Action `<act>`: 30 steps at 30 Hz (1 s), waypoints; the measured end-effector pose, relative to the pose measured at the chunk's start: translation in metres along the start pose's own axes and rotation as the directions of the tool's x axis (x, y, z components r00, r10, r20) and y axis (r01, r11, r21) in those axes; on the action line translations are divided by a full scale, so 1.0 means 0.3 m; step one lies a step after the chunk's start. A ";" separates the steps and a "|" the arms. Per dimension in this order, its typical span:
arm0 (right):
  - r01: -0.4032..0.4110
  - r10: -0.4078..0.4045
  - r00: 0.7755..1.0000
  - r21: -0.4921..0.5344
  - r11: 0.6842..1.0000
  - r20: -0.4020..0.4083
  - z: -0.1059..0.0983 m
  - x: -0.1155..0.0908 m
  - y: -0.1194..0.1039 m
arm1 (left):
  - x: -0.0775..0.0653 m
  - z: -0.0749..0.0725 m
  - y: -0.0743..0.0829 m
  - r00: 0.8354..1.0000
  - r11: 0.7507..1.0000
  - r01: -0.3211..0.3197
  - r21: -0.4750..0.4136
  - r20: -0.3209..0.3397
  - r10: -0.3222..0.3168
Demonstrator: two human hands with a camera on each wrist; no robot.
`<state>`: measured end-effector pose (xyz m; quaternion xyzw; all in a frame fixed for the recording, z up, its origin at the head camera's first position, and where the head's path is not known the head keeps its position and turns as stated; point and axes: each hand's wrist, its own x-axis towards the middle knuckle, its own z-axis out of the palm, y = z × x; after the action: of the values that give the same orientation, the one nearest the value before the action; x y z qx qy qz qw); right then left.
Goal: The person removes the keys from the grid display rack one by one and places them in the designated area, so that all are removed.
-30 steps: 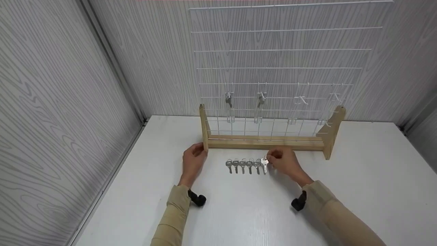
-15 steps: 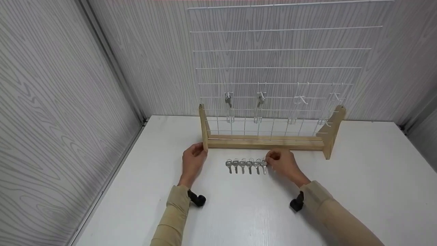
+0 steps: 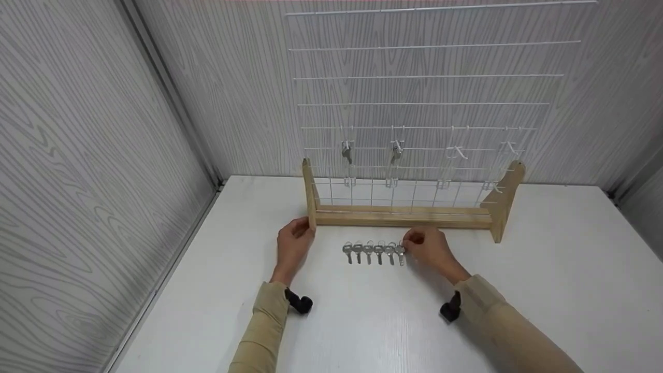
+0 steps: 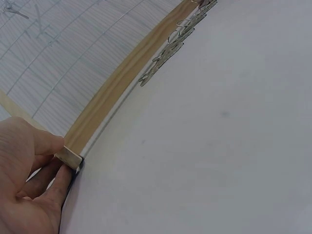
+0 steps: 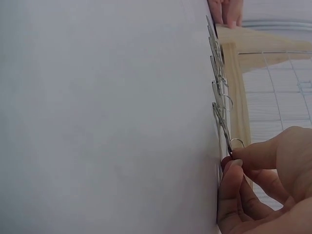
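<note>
Several silver keys (image 3: 368, 249) with small rings lie in a row on the white table, in front of a wire grid rack with a wooden base (image 3: 404, 219). My right hand (image 3: 431, 252) is at the right end of the row. Its thumb and fingertips pinch the last key (image 3: 400, 250) near its ring; the right wrist view shows the same pinch at the key's edge (image 5: 227, 138). My left hand (image 3: 294, 244) grips the front end of the rack's left wooden side (image 3: 309, 194). In the left wrist view, thumb and fingers sit on either side of that wooden end (image 4: 69, 157).
Two hooks on the grid hold hanging keys, one at left (image 3: 347, 152) and one beside it (image 3: 397, 151). Further right are a bare white hook (image 3: 458, 151) and another (image 3: 510, 148). The right wooden side (image 3: 505, 199) stands beyond my right hand. Patterned walls enclose the table.
The rightmost key has shifted slightly left and dulled from a bright glint, coming into line with the row. My right hand moved slightly left with it. The left hand stays put.
</note>
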<state>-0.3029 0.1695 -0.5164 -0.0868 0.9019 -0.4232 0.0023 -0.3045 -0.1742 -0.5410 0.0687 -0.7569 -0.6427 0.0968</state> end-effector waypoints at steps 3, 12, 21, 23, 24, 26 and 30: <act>0.006 -0.006 1.000 -0.005 1.000 -0.001 0.000 -0.001 0.002 | -0.002 0.000 0.002 1.000 1.000 0.001 0.008 -0.003 -0.001; 0.020 -0.020 1.000 -0.005 1.000 0.003 -0.002 -0.005 0.002 | -0.003 0.000 0.006 1.000 1.000 0.006 0.029 -0.012 -0.006; 0.004 -0.004 1.000 0.033 0.999 -0.007 -0.015 -0.007 -0.008 | -0.009 0.001 0.013 1.000 1.000 0.000 0.019 -0.010 0.000; 0.014 -0.014 1.000 0.041 0.999 -0.009 -0.022 -0.008 -0.011 | -0.009 0.002 0.012 1.000 1.000 -0.003 0.018 -0.006 0.003; 0.023 -0.023 1.000 0.044 0.999 -0.010 -0.026 -0.009 -0.015 | -0.009 0.002 0.012 1.000 1.000 -0.007 0.017 -0.004 0.007; 0.042 -0.042 0.999 0.050 0.998 -0.015 -0.035 -0.009 -0.023 | -0.006 0.001 0.010 1.000 1.000 -0.012 0.011 -0.005 0.012; 0.063 -0.062 0.998 0.056 0.996 -0.023 -0.057 -0.009 -0.052 | -0.006 0.000 0.010 1.000 1.000 -0.027 -0.003 -0.005 0.027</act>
<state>-0.2991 0.1733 -0.4938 -0.1103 0.8864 -0.4492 -0.0180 -0.3028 -0.1734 -0.5381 0.0597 -0.7564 -0.6425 0.1074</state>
